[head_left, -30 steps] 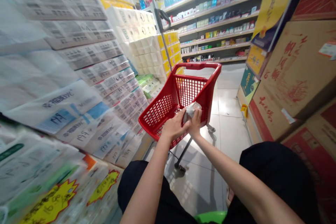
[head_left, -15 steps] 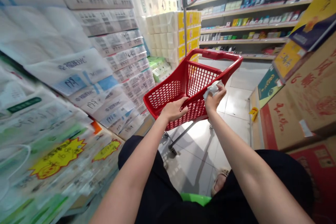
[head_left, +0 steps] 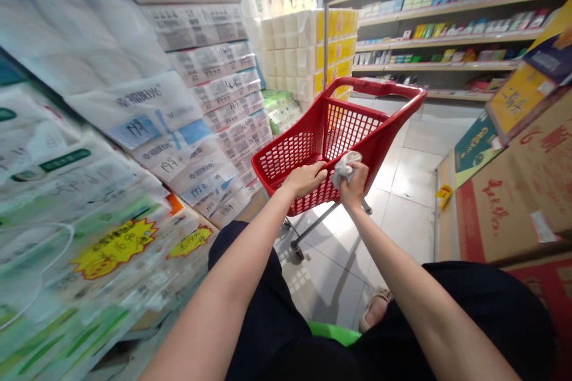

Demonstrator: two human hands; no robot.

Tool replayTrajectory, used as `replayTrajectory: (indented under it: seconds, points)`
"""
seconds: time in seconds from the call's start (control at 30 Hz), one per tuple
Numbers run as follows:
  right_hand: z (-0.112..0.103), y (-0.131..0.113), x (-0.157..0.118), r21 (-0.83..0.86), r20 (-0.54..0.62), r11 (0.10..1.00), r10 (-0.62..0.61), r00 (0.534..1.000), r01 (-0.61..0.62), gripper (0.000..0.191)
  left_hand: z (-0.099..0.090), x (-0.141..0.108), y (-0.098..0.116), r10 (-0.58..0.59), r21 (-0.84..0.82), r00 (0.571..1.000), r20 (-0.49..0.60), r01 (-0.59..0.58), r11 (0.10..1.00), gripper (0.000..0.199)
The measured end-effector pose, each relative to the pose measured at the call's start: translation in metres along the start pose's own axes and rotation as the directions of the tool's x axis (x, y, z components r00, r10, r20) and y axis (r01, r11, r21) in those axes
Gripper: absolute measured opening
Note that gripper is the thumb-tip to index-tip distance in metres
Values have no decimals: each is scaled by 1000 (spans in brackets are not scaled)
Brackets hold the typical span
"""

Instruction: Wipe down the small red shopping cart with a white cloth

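A red shopping cart [head_left: 384, 131] with a perforated basket stands in front of me, its handle toward the back right. My left hand [head_left: 306, 180] rests on the near rim of the basket, with the fingers over the edge. Just right of it, my right hand [head_left: 355, 183] is closed on a crumpled white cloth [head_left: 345, 169], which lies against the upper near side of the cart. Part of the cloth is hidden by the fingers.
Stacked tissue packs [head_left: 161, 101] with price signs rise on the left. Cardboard boxes [head_left: 513, 190] stand at the right. Shelves of small goods [head_left: 447, 30] line the back. Tiled floor [head_left: 411, 178] shows around the cart; below me is a green seat edge [head_left: 333, 332].
My right hand has moved left and slightly down along the cart's rim with the cloth, closer to my left hand. The view has shifted a little, so the surroundings appear farther right.
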State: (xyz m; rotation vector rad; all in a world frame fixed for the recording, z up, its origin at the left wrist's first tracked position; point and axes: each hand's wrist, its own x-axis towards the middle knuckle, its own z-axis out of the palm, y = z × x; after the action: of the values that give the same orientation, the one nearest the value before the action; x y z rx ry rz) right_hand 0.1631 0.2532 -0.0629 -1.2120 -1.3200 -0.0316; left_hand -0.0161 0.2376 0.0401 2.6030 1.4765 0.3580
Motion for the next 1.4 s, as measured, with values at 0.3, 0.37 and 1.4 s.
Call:
replayTrajectory:
  seconds: [0.3, 0.37, 1.4]
  points:
    - [9, 7, 14, -58, -51, 997, 38, 998, -41, 30, -2, -6, 7, 41, 71, 999, 5, -41, 997, 58]
    - [18, -19, -22, 37, 79, 997, -64, 995, 62, 32, -2, -6, 7, 45, 64, 999, 22, -46, 997, 57]
    - [-6, -22, -3, 46, 61, 996, -76, 995, 73, 15, -16, -19, 15, 52, 58, 996, 78, -57, 997, 46]
